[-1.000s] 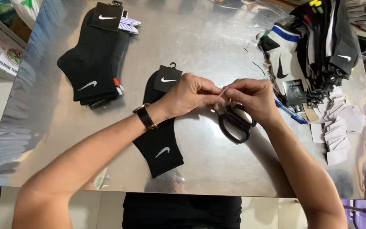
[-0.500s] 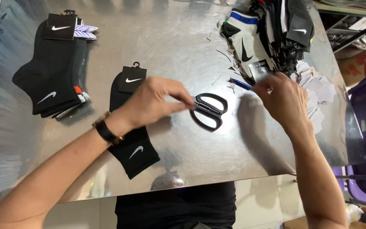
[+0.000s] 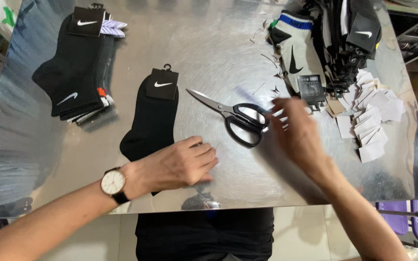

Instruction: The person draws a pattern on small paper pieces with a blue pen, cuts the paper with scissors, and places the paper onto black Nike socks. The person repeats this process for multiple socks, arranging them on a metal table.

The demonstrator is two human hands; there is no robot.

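Resting flat left hand (image 3: 177,164), blurred right hand (image 3: 298,137) beside scissors (image 3: 233,118).

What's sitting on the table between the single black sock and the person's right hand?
A pair of black-handled scissors lies there on the shiny metal table, blades toward the single black sock, handles just beside the blurred right hand. The head view shows it.

On the table (image 3: 209,43), a single sock (image 3: 153,113) lies at centre with scissors (image 3: 235,118) to its right, the left hand (image 3: 180,164) near it and the right hand (image 3: 298,135) right of the scissors; sock stack (image 3: 76,72) far left, sock pile (image 3: 335,38) far right, paper tags (image 3: 371,121) nearer.
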